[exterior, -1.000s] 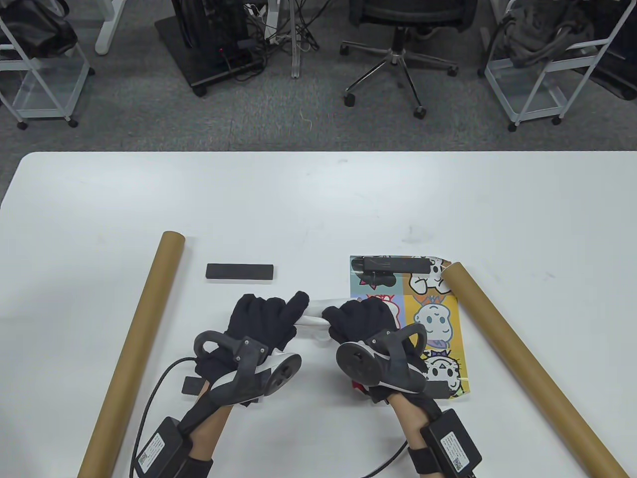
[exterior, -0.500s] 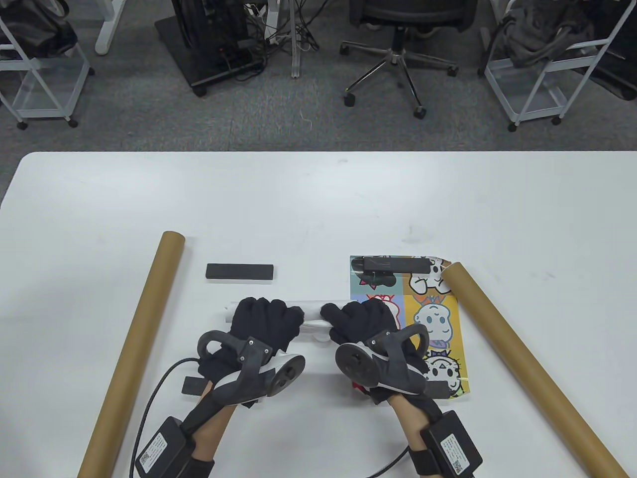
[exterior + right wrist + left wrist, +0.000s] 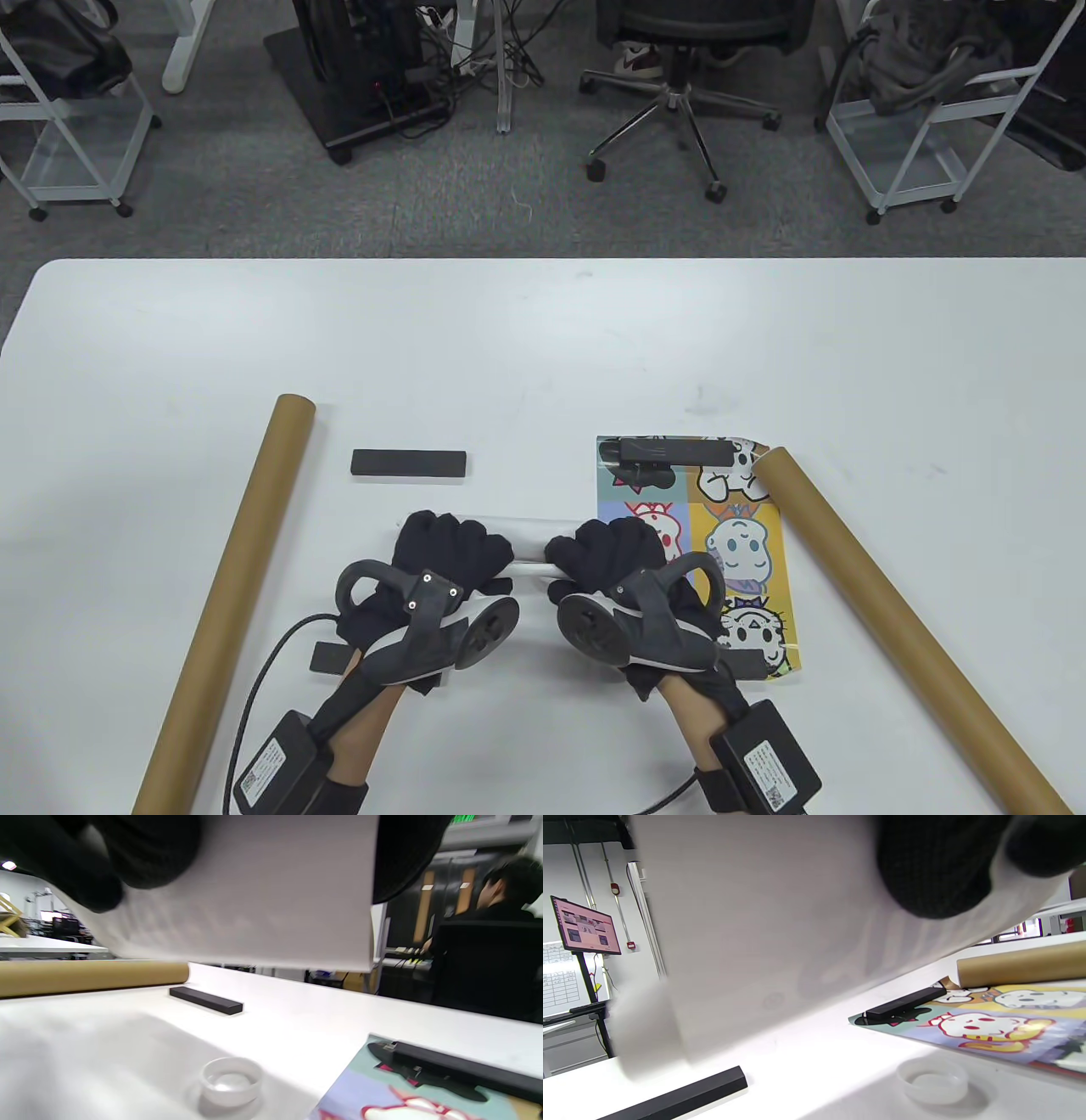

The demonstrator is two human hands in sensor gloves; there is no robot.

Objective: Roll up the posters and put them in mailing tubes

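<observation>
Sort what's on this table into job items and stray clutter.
Job items: rolled white poster gripped by both hands; cartoon poster; left mailing tube; right mailing tube; clear tube cap.
Lying about: black bar; office chair; wire carts.

Grey speckled carpet floor (image 3: 212,204) runs past the far edge of the white rounded-corner table (image 3: 543,340). A black office chair on a five-star castor base (image 3: 679,110) sits just beyond the middle of that edge. White wire-frame trolleys on castors stand off both far corners, one left (image 3: 68,136) and one right (image 3: 925,127), the right one with grey cloth dumped on it. A tangle of cables (image 3: 475,42) hangs by a black wheeled stand (image 3: 365,93). The left wrist view shows a lit monitor on a pole (image 3: 585,927) against a white wall (image 3: 602,866).
</observation>
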